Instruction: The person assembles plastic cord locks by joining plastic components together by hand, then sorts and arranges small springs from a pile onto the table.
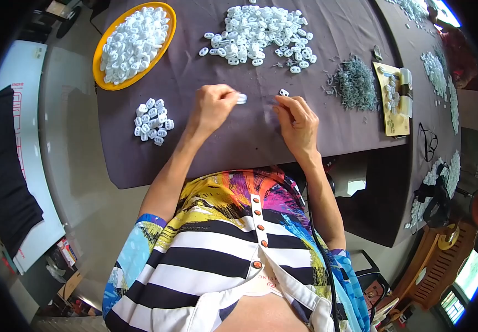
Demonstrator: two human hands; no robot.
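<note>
My left hand [212, 106] is closed in a pinch over the dark cloth, with a small white oval piece [241, 99] between thumb and forefinger. To its right, my right hand [298, 120] has its fingers curled together. Whatever is at those fingertips is too small to make out. Just beyond the right hand's knuckles lies a single white two-hole oval piece [284, 92]. A large loose heap of white two-hole oval pieces [258, 33] spreads farther away. Left of my left hand sits a smaller group of white pieces [153, 121].
A yellow oval tray [172, 25] full of white pieces stands at the far left. On the right are a pile of tiny grey bits [353, 83], a yellow card [393, 119] with parts on it and eyeglasses [429, 141]. The table's near edge borders my body.
</note>
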